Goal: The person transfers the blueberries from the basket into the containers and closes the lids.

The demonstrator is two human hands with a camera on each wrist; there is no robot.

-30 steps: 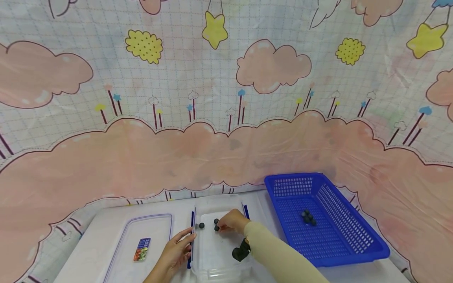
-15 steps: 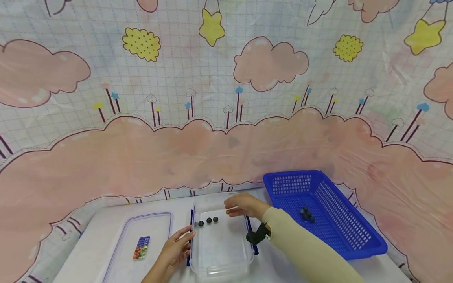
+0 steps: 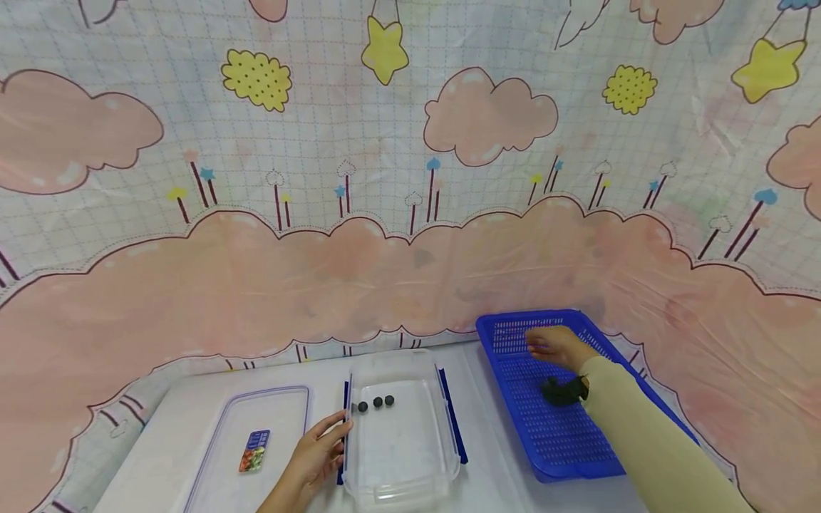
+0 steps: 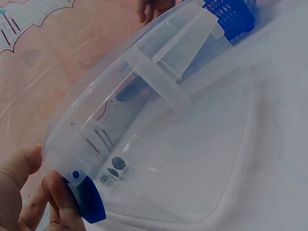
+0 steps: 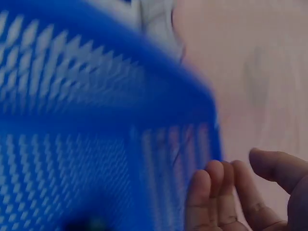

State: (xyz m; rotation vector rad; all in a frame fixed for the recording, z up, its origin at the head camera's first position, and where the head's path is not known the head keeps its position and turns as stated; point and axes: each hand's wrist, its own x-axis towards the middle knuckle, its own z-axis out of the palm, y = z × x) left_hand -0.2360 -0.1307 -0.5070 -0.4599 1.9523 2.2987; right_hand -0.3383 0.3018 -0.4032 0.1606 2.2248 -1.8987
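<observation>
A clear plastic container (image 3: 442,456) stands on the white table with three small dark balls (image 3: 376,403) at its far end. My left hand (image 3: 321,449) rests against its left wall beside the blue latch (image 4: 91,204), with thumb and fingers laid on the plastic (image 4: 48,187). The balls (image 4: 114,167) show through the wall. My right hand (image 3: 553,346) hovers over the far end of the blue mesh basket (image 3: 513,399). Its fingers are straight, the thumb is apart, and it holds nothing (image 5: 226,192). The basket wall (image 5: 96,115) is blurred. My wrist hides the basket's middle.
The container's lid (image 3: 282,413) lies flat to the left of my left hand, with a small colourful packet (image 3: 254,450) on it. A cloud-patterned cloth hangs behind the table. The basket fills the table's right side.
My right hand left the clear container, where it was at the balls, and swung right to above the blue basket. Three balls now lie in the container. My left hand stayed put.
</observation>
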